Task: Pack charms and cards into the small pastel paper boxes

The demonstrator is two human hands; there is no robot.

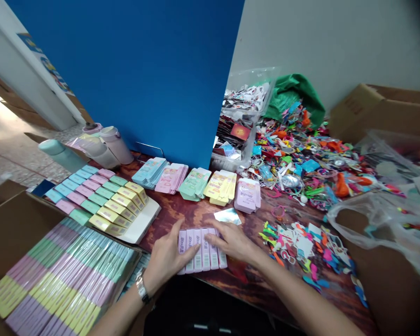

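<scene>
A fanned row of flat pink printed cartons lies on the dark red-brown wooden table near its front edge. My left hand, with a metal wristwatch on its wrist, presses the row's left end, fingers lying across the cartons. My right hand rests on the right end, and the two hands hold the row between them. A shiny foil card lies just beyond my right fingers.
Sorted stacks of pastel cartons line the table's back, with rows on a white board at left. A cardboard box holds packed cartons. Colourful plastic pieces heap at right, beside a plastic bag.
</scene>
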